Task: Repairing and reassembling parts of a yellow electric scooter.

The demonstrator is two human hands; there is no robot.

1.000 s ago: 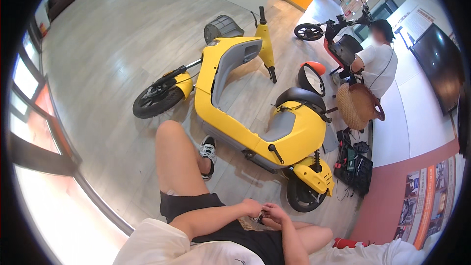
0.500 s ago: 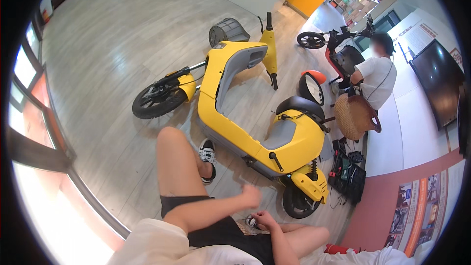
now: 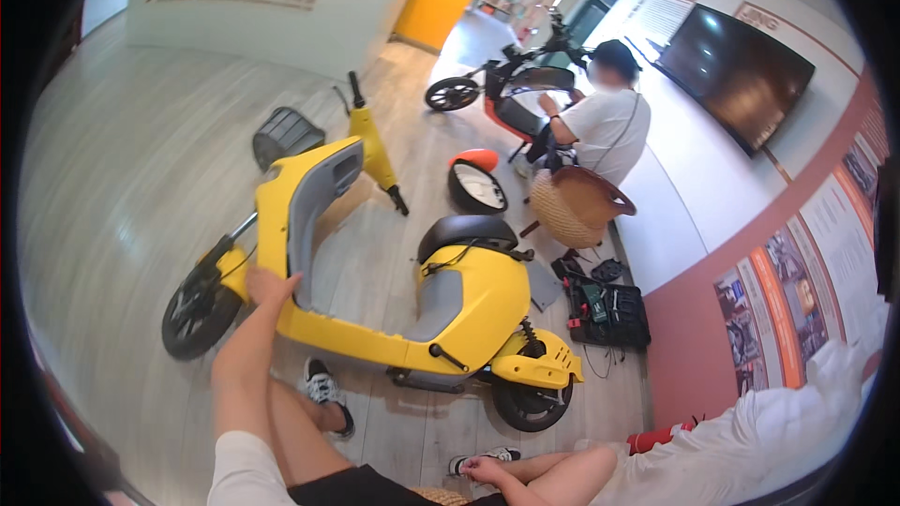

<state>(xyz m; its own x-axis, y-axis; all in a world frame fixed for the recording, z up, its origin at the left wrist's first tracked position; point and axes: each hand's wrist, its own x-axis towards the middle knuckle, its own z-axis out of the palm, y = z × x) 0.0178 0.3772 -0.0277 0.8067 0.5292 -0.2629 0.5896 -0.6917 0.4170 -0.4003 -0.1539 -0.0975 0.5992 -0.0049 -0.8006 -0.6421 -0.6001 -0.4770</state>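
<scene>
A yellow electric scooter with a grey inner panel and black seat stands in front of me. My left hand reaches to its lower front, by the front wheel, with thumb and fingers wrapped round the yellow body. Low in the view, my right hand stays near my shoe, its fingers pinched together. Whatever it may hold is too small to make out. The yellow handlebar cover rises at the scooter's far side.
A grey basket is on the floor beyond the handlebar. An upturned helmet lies past the seat. At right are a woven chair and an open black tool bag. A person sits beside another, dark-and-red scooter.
My left hand has gone from near my right hand out to the scooter's front and taken hold there. The view has swung right. My right hand remains low, near my shoe.
</scene>
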